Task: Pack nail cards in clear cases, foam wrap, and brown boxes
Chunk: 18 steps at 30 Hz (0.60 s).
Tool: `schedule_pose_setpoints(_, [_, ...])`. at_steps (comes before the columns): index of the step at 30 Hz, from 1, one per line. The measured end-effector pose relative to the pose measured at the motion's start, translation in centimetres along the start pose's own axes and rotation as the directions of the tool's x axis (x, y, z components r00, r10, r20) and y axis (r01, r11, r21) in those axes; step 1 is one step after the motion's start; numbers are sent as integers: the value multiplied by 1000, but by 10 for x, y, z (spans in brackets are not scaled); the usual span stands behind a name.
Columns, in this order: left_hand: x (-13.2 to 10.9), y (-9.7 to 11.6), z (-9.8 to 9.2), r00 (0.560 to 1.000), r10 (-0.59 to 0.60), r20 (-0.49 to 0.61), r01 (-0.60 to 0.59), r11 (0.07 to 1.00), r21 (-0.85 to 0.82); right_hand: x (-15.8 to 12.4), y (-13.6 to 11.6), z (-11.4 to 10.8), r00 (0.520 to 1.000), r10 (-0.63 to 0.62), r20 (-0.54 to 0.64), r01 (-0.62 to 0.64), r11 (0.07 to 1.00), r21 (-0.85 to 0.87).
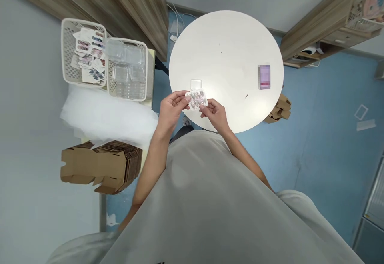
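Observation:
Both of my hands hold a small white card (196, 99) carrying several shiny pinkish-grey pieces, too small to identify. It is tilted above the near edge of the round white table (228, 48). My left hand (172, 108) pinches the card's left edge between thumb and fingers. At its lower right edge, my right hand (216, 114) grips it with the thumb on top. Just beyond the card, a small clear plastic box (196, 83) rests on the table, its near side partly covered by the card.
Left of the table stand a white basket (68, 52) of similar cards and another basket (145, 70) with stacked clear plastic boxes. Nearer lie white wrapping sheets (108, 114) and folded cardboard boxes (93, 166). A purple packet (264, 76) lies at the table's right.

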<state>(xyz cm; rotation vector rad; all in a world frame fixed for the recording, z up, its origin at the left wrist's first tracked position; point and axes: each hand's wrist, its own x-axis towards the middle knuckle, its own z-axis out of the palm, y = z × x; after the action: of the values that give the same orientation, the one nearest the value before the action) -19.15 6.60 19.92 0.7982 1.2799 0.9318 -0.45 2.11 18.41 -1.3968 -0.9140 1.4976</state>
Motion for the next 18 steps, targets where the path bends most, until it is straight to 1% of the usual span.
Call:
schedule_pose_setpoints(3, [-1,-1,3,999,3,-41,-4,1000,-11,-1,-1,-2,995,-40,-93,33,996,-83])
schedule_pose_setpoints(5, [-2,1,5,999,27,-38,-27,1000,3,-3,-4,-1,987,-99,-129,75,981,-180])
schedule_pose_setpoints(9, [-3,2,8,995,94,15,-95,993,74,-6,-6,4,963,-247,-110,183,895,-406])
schedule_pose_setpoints(11, [-2,0,9,992,119,30,-122,986,118,-5,-2,8,949,-298,-103,210,841,-500])
schedule_pose_setpoints(15, [3,-5,9,987,151,46,-156,974,167,-1,7,14,938,-330,-100,204,764,-612])
schedule_pose_setpoints(18, [7,-9,7,987,151,59,-159,971,178,2,11,18,943,-320,-94,202,772,-603])
